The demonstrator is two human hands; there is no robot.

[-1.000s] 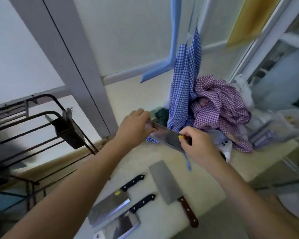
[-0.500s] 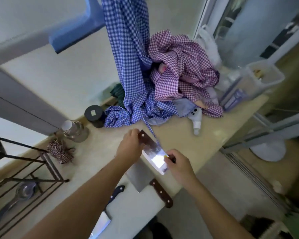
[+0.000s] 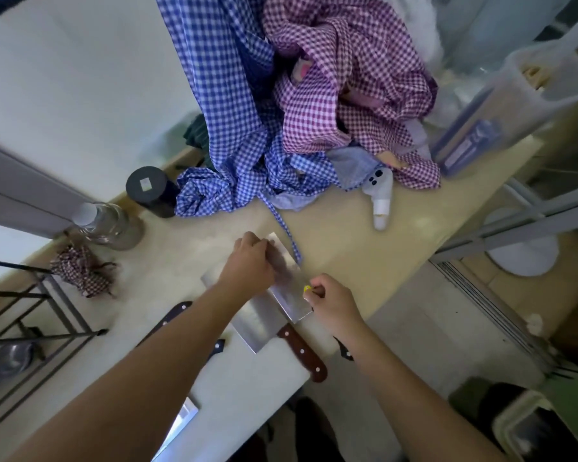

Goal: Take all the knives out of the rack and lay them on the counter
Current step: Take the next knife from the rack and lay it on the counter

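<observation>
Both hands hold a steel cleaver [image 3: 289, 288] low over the cream counter [image 3: 341, 251]. My left hand [image 3: 249, 261] pinches the far end of its blade. My right hand [image 3: 334, 305] is closed at the blade's heel, and the black handle end [image 3: 343, 351] sticks out under the wrist. I cannot tell whether the blade touches the counter. Just left of it lies a brown-handled cleaver [image 3: 259, 325]. Two black knife handles [image 3: 177, 311] and another blade [image 3: 181, 418] show from under my left forearm. The dark wire rack [image 3: 30, 315] stands at the left.
Blue checked cloth [image 3: 234, 155] and purple checked cloth [image 3: 341, 85] are heaped at the back. A black jar [image 3: 147, 188], a glass jar [image 3: 104, 221], a white bottle [image 3: 381, 201] and a plastic container [image 3: 501, 105] stand around. The counter edge [image 3: 411, 288] runs close on the right.
Both hands have brought the cleaver down from in front of the cloths to just above the counter, beside the brown-handled cleaver. The view has tilted downward.
</observation>
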